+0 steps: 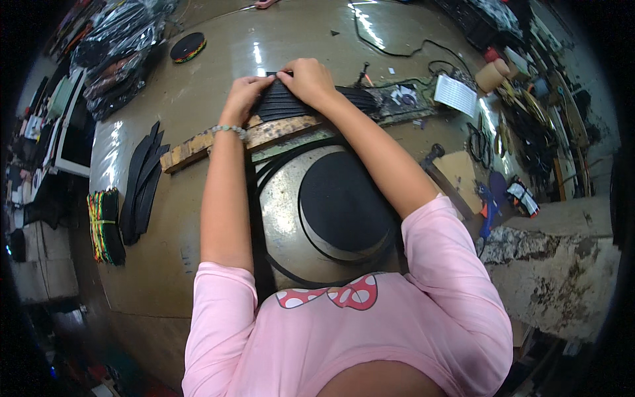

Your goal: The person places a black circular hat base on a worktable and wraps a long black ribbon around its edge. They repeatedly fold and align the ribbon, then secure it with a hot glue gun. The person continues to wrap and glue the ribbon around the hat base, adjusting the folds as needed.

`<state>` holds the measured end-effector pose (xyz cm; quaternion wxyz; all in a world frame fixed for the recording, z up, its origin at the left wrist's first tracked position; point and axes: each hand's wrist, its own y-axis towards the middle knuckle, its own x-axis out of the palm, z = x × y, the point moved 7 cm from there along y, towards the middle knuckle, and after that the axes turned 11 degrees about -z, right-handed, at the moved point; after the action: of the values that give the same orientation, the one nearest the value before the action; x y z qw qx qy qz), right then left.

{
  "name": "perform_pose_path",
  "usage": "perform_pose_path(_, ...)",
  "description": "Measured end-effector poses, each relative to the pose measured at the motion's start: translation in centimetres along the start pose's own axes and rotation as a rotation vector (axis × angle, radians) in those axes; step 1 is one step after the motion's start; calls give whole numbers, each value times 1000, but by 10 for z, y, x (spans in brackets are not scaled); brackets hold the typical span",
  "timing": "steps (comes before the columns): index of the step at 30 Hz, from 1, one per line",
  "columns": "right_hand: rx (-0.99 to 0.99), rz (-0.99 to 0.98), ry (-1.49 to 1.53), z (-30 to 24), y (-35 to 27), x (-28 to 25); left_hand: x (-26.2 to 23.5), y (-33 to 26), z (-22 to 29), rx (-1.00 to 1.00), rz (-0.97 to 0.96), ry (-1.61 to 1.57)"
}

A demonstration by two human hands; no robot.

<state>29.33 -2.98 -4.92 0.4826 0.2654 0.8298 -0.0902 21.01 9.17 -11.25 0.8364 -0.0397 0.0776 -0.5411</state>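
A row of black leather-like strips (281, 104) lies side by side just beyond a worn wooden bar (192, 151). My left hand (247, 96) is closed at the far edge of the strips, thumb and fingers pinching. Right beside it, my right hand (308, 81) also pinches that edge, the two thumbs nearly touching. More black strip ends (357, 99) fan out to the right past my right wrist. What exactly lies between the fingertips is partly hidden. Between my forearms sits a large black round disc (344, 202), with thin black bands (278, 171) curving about it.
Loose black strips (140, 185) and a banded bundle with multicoloured edges (104, 228) lie at left. A plastic-wrapped pile (119, 59) and a small round stack (188, 47) are farther back. At right are a hammer (433, 155), scissors (479, 140), paper (455, 95) and a blue glue gun (488, 204).
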Motion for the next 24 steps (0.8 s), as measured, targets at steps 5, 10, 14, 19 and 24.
perform_pose_path(5, -105, -153, -21, 34, -27, -75, -7, 10, -12, -48, 19, -28)
perform_pose_path(10, 152, -166, 324, 114, -91, -110, -10, 12, -13, -41, 40, 48)
perform_pose_path(14, 379, -261, 685, 153, -123, -73, -5, 10, -12, -47, 34, 10)
perform_pose_path(19, 373, -322, 845, 168, -121, -56, -2, 3, -3, -105, 5, 76)
perform_pose_path(24, 269, -137, 201, 153, -113, -101, 1, 0, 1, -25, 18, 47)
